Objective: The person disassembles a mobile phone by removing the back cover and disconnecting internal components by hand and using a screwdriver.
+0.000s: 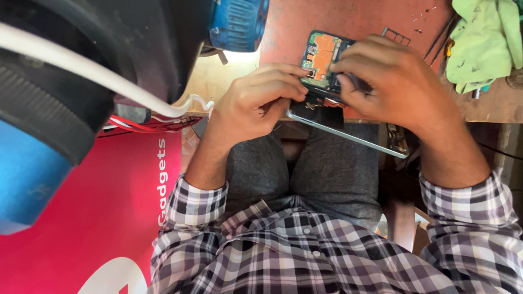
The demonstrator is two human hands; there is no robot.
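An opened smartphone (322, 59) with its back off shows a green and orange circuit board. It lies at the near edge of a reddish work mat (342, 13), partly over my lap. My left hand (253, 101) grips the phone's left side, thumb and fingers pressed near the board's lower corner. My right hand (385, 79) covers the phone's right half, fingers curled on it; a thin dark tool seems to sit under the fingertips, mostly hidden. A slim metal-edged panel (350, 133) lies under the phone.
A light green cloth (483, 39) lies at the far right beside dark tools. A small tray frame (396, 35) and tiny screws (424, 13) rest on the mat. A large black and blue lamp or magnifier (67, 62) with a white cable fills the left. Red sign below.
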